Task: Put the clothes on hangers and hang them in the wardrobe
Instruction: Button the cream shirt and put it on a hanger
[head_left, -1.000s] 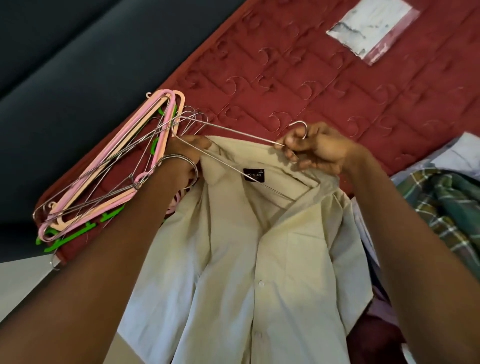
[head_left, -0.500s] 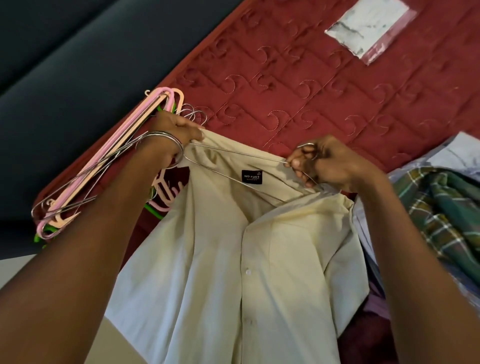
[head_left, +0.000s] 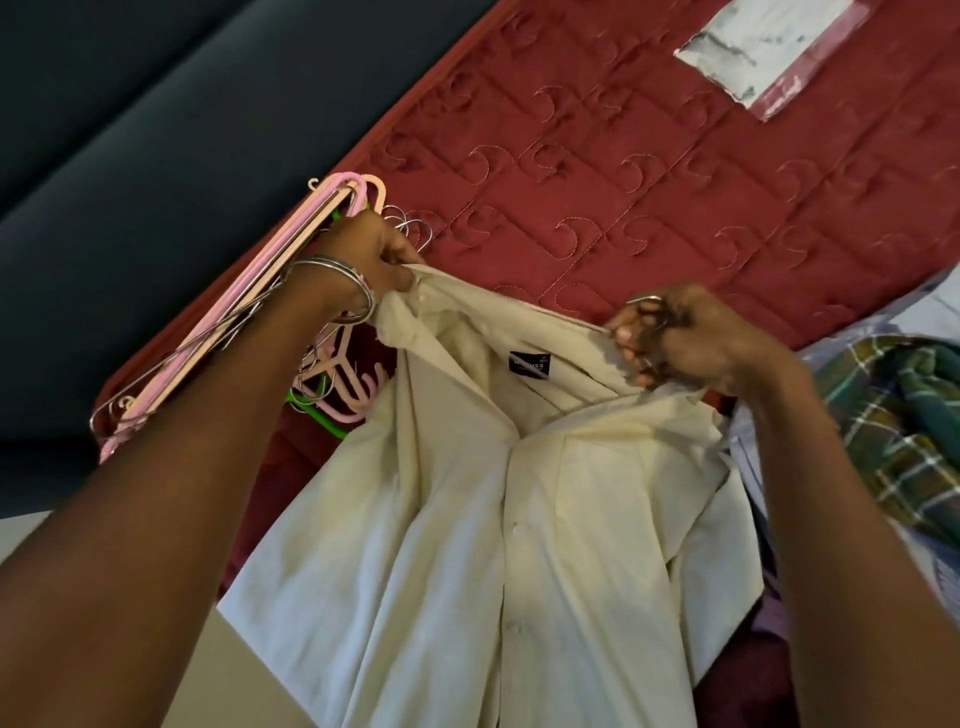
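A cream button-up shirt (head_left: 498, 545) with a black neck label hangs between my hands over the bed. My left hand (head_left: 371, 252) pinches the shirt's left shoulder and pulls it outward. My right hand (head_left: 675, 343) grips the hook of a metal wire hanger (head_left: 644, 300) together with the collar. Most of the hanger's wire is hidden inside the shirt; only a short stretch shows along the collar's upper edge.
A pile of pink, peach, green and wire hangers (head_left: 218, 332) lies at the left edge of the red quilted mattress (head_left: 597, 171). A green plaid garment (head_left: 904, 415) and other clothes lie at the right. A plastic bag (head_left: 763, 47) lies at the top.
The hanger's wire, exposed above the collar before, has slid inside the shirt. My left hand moved up and left, drawing the shoulder over the hanger's end. My right hand stayed at the hook.
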